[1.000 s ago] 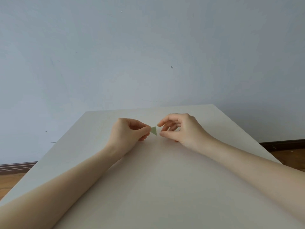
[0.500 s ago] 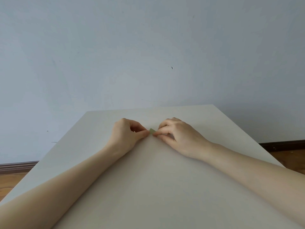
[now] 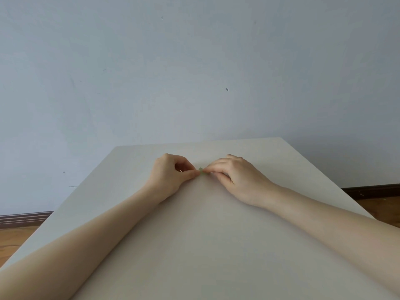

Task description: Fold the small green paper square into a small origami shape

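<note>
The small green paper (image 3: 201,171) sits between the two hands, low against the tabletop (image 3: 216,245) near the middle of its far edge, with only a sliver showing between the fingertips. The left hand (image 3: 171,175) pinches its left side between thumb and curled forefinger. The right hand (image 3: 237,175) pinches its right side with curled fingers, knuckles up.

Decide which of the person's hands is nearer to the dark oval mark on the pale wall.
Right. The right hand lies almost directly below the dark oval mark, while the left hand lies below and further to the left.
</note>
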`<state>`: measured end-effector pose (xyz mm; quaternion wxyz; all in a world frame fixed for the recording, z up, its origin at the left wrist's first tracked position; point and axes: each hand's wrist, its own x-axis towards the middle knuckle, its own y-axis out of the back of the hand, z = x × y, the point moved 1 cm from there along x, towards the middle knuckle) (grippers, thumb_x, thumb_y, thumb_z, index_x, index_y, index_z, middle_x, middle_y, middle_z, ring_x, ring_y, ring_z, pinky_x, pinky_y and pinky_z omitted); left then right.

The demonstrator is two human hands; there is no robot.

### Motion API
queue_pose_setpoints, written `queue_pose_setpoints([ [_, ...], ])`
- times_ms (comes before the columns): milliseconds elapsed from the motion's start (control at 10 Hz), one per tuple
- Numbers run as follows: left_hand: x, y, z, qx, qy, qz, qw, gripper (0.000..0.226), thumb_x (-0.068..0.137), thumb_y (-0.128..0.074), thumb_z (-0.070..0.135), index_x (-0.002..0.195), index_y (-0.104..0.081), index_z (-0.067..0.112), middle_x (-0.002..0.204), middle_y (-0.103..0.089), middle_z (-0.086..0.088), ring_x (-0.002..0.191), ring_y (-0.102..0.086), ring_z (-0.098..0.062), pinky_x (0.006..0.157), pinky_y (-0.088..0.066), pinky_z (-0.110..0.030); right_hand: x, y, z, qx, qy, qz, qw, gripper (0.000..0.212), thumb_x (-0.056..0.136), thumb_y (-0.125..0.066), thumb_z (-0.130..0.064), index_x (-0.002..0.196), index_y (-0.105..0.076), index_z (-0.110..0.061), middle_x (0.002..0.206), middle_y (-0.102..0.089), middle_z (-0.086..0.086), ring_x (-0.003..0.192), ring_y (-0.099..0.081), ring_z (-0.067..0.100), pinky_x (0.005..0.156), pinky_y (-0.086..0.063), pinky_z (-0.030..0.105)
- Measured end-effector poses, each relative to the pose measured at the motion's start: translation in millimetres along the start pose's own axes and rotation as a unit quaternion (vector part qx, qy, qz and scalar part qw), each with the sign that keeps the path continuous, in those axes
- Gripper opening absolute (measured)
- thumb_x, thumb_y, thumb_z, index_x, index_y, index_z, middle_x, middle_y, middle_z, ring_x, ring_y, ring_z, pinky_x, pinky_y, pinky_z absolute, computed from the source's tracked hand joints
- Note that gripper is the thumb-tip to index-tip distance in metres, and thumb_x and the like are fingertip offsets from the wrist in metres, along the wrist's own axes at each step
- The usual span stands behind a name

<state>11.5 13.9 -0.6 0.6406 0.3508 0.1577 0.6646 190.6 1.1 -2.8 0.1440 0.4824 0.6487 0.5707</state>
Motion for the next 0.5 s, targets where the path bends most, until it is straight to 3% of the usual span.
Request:
queue_pose_setpoints([
  [300,0.9,-1.1,-0.4,-0.003,-0.009,0.011,1.000,0.007,0.076,-0.073,0.024,0.072,-0.074,0.018,0.075,-0.071,-0.003,0.056,-0.050,-0.007,0.050,-0.039,-0.011,-0.1,1.9,-2.6,-0.041,0.000,-0.012,0.999,0.034,0.097,-0.038,-0.014,0.113,-0.066,-0.022,0.114,-0.065,-0.009,0.106,-0.048,0.017,0.091,-0.035,0.032],
  [500,0.1,-0.6,0.7,-0.021,-0.004,0.023,1.000,0.010,0.079,-0.071,0.025,0.073,-0.074,0.017,0.069,-0.067,0.002,0.062,-0.054,-0.011,0.055,-0.041,-0.015,-0.1,2.1,-1.0,-0.013,-0.012,0.020,1.000,0.031,0.097,-0.041,-0.015,0.111,-0.068,-0.021,0.111,-0.067,-0.008,0.104,-0.050,0.017,0.092,-0.036,0.035],
])
